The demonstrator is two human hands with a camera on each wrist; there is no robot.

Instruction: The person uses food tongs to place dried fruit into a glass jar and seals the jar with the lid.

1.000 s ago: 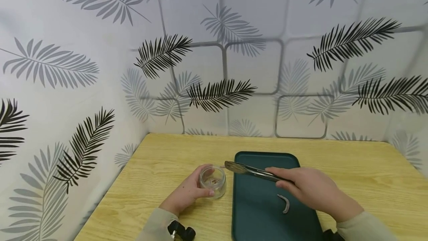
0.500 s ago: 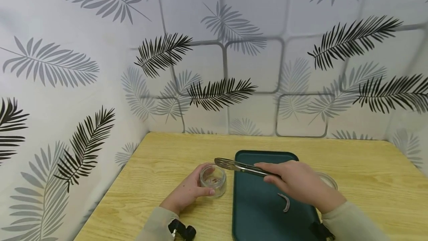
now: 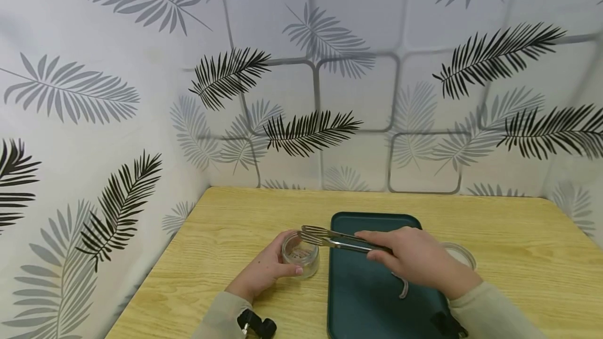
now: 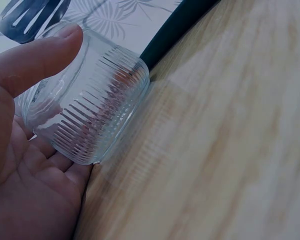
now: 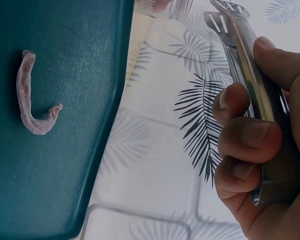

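Observation:
My left hand grips a small clear glass jar on the table, thumb on the near side and fingers behind. Through its ribbed wall, the left wrist view shows reddish-brown bits low inside. With my right hand I hold metal tongs, fingers and thumb curled round the handles. Their slotted heads are a little apart over the jar's mouth, with nothing seen between them. Below my right hand, a thin, curved, pinkish-brown piece with a whitish coating lies on the dark green tray.
The tray stands just right of the jar on the wooden table. A round clear rimmed item sits right of the tray, partly hidden by my right wrist. Leaf-patterned cloth hangs behind the table and at its left.
The tongs have moved left from the tray's edge to over the jar, and their heads have spread apart. The round clear item now shows beside my right wrist. My left hand keeps its place.

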